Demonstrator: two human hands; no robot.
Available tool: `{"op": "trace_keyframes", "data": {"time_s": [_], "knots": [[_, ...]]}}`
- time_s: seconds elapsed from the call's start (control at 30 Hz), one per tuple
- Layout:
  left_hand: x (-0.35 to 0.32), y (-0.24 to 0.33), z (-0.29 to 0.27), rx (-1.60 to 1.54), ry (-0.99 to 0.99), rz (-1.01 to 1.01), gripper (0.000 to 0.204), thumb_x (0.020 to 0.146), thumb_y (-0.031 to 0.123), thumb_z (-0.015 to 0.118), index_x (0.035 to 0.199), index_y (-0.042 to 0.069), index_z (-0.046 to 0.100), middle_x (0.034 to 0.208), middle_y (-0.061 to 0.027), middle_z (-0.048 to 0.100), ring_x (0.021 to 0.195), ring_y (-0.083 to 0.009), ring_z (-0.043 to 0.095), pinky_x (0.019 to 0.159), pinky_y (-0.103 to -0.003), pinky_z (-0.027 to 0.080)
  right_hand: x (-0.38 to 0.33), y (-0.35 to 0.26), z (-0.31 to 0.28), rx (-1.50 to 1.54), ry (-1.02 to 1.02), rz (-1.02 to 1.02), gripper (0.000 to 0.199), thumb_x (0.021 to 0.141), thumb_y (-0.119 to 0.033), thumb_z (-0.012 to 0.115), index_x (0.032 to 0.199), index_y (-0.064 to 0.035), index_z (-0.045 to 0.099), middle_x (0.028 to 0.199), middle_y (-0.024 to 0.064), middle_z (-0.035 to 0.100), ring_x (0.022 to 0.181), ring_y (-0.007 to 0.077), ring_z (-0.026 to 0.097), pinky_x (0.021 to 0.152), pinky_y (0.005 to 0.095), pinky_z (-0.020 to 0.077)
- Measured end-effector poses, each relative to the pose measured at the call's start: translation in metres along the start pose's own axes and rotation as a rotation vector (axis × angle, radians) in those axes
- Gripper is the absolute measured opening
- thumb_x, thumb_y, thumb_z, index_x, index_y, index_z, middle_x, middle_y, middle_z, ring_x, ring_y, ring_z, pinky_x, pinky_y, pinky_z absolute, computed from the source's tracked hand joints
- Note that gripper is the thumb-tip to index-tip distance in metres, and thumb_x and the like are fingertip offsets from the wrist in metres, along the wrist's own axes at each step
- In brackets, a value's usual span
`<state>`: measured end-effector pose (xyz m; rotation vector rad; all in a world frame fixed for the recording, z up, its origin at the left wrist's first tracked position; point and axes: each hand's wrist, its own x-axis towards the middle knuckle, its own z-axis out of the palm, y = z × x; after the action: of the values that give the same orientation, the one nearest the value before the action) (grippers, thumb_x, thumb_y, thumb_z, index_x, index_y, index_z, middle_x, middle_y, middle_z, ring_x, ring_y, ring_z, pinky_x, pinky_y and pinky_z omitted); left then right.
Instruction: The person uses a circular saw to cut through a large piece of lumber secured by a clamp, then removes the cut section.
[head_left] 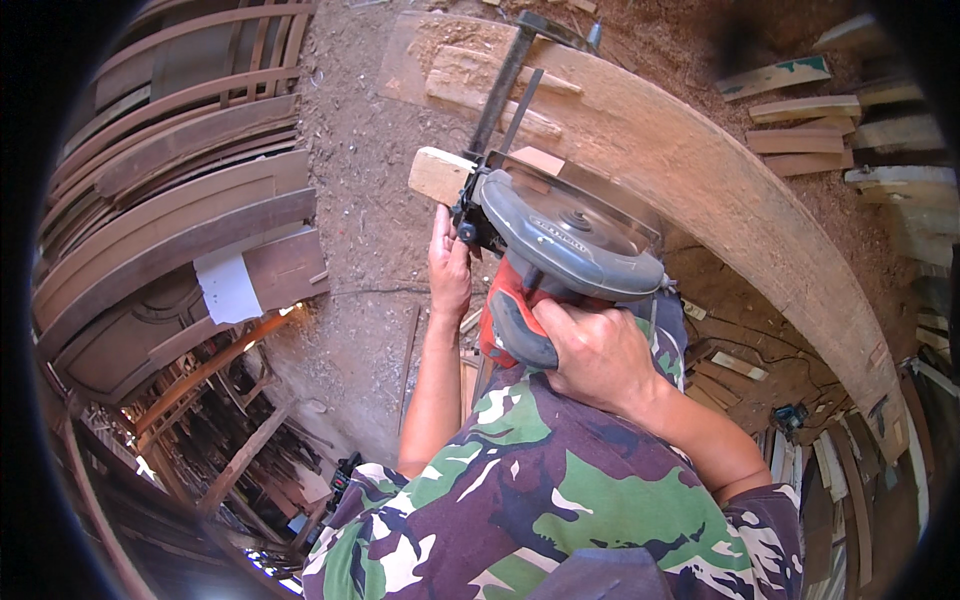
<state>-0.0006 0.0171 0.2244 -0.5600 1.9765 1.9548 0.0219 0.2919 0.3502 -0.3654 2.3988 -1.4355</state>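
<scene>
My right hand [600, 355] is wrapped round the red and dark handle of a hand-held circular saw [570, 240], close to my chest. The saw has a grey rounded guard, and the blade behind it looks smeared by motion. To its left my left hand [450, 268] reaches up, fingers at the near edge of a pale wood block [440, 178] that sticks out past the saw's base. The saw's front hides part of these fingers. Beyond the saw, a dark metal clamp bar [502, 88] lies across a long curved wooden bench top [690, 130].
Stacked wooden panels and frames [190, 200] line the left side, with a white sheet [228, 287] on them. Offcuts [800, 125] lie on the ground at the far right. A small power tool [789, 415] and a dark cable lie below the bench. Sawdust covers the bench top.
</scene>
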Motion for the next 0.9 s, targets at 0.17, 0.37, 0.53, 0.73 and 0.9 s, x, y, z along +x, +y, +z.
{"op": "trace_keyframes", "data": {"time_s": [0.17,0.37,0.53,0.73,0.9], "knots": [[0.003,0.003,-0.002,0.003,-0.007,0.002,0.071,0.11,0.005,0.05,0.171,-0.004,0.014,0.152,-0.0082,0.057,0.111,-0.0094,0.06,0.082,-0.025,0.05,0.005,-0.003,0.0,0.001,-0.013,-0.023,0.024,0.074,-0.005,0.073,0.095,-0.0047,0.063,0.076,0.0178,0.07,0.069,0.0395,0.072,0.063,0.0493,0.0583],[0.007,0.002,-0.006,-0.013,-0.012,-0.002,0.071,0.11,0.004,0.049,0.17,-0.005,0.014,0.149,-0.0087,0.06,0.109,-0.0093,0.061,0.082,-0.025,0.05,0.007,-0.002,0.003,0.004,0.009,-0.029,0.02,0.076,-0.005,0.071,0.094,-0.0051,0.062,0.077,0.0174,0.07,0.069,0.0394,0.073,0.063,0.0493,0.0587],[0.008,0.002,-0.007,-0.011,0.03,0.016,0.069,0.11,0.003,0.047,0.17,-0.006,0.015,0.148,-0.0091,0.061,0.11,-0.0093,0.062,0.082,-0.025,0.05,0.012,-0.005,0.004,0.002,0.011,-0.032,0.018,0.076,-0.005,0.07,0.091,-0.0055,0.06,0.073,0.0169,0.069,0.067,0.0393,0.072,0.061,0.0499,0.0582],[0.013,0.001,-0.015,-0.027,0.003,0.022,0.07,0.11,0.003,0.048,0.17,-0.006,0.015,0.148,-0.0097,0.061,0.11,-0.0097,0.062,0.082,-0.025,0.051,0.017,-0.007,0.008,-0.001,0.02,-0.044,0.018,0.076,-0.005,0.07,0.091,-0.0054,0.06,0.071,0.0168,0.069,0.065,0.0385,0.072,0.06,0.0494,0.0581],[0.017,0.004,-0.014,-0.031,0.056,0.047,0.064,0.111,0.015,0.056,0.167,-0.001,0.029,0.121,0.0004,0.069,0.092,-0.0038,0.063,0.071,-0.021,0.049,0.023,-0.011,0.012,-0.009,0.014,-0.042,0.018,0.076,-0.004,0.07,0.093,-0.0047,0.062,0.071,0.0165,0.069,0.065,0.0373,0.073,0.058,0.0479,0.0586]]}}
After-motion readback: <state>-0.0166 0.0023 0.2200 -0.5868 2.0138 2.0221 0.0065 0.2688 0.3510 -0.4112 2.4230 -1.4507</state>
